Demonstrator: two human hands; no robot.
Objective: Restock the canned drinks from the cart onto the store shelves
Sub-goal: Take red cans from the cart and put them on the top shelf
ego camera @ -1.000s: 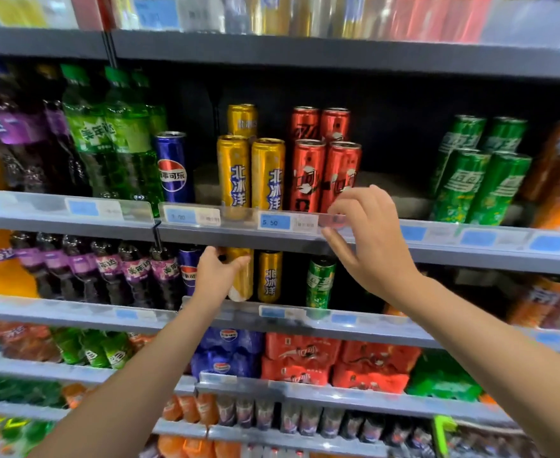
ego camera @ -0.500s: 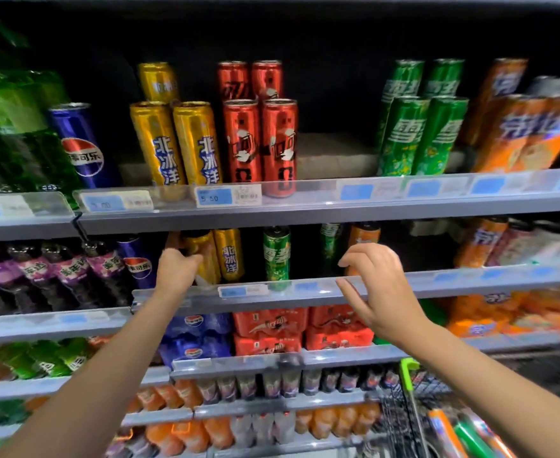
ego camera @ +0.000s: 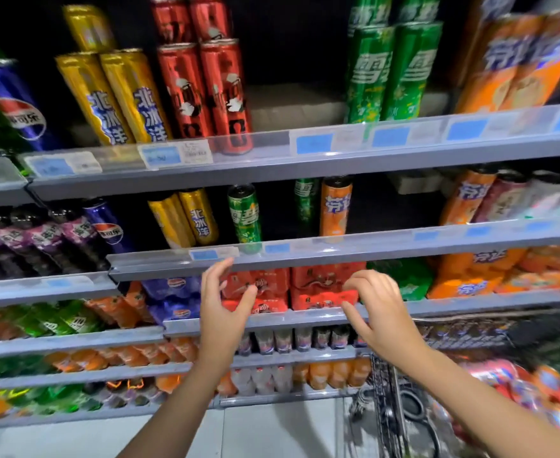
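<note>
Both hands empty. Left hand (ego camera: 221, 302) raised in front of the shelving, fingers loosely spread and a little curled, holding nothing; its fingertips sit just under the front rail of the second shelf (ego camera: 338, 251), contact not clear. Right hand (ego camera: 376, 312) beside it, palm down, fingers loosely bent, also holding nothing, hovering before the red multipacks (ego camera: 321, 285) on the shelf below. Outward: second shelf is thinly stocked, with two gold cans (ego camera: 186, 218), a green can (ego camera: 245, 216), a second green can further back, and one orange can (ego camera: 335, 208), with dark gaps between and behind them. Upper shelf (ego camera: 305, 153) fuller: gold cans, red cans (ego camera: 206, 90), green cans (ego camera: 387, 71), orange stock at far right, one blue can (ego camera: 14, 104) at left. The cart (ego camera: 391, 391) stands at lower right, wire side visible; the canned drinks (ego camera: 503, 378) still to be shelved lie in it as a blurred mix of red, orange and other colours, individual cans not distinguishable. Judgement: between placements, with nothing in hand, so the step is fetching the next cans. Next move calls for reaching down and right into the cart, picking cans whose label matches a gap, most likely on the sparse second shelf, then setting them upright behind the rail without knocking over the lone fronted cans.
</note>
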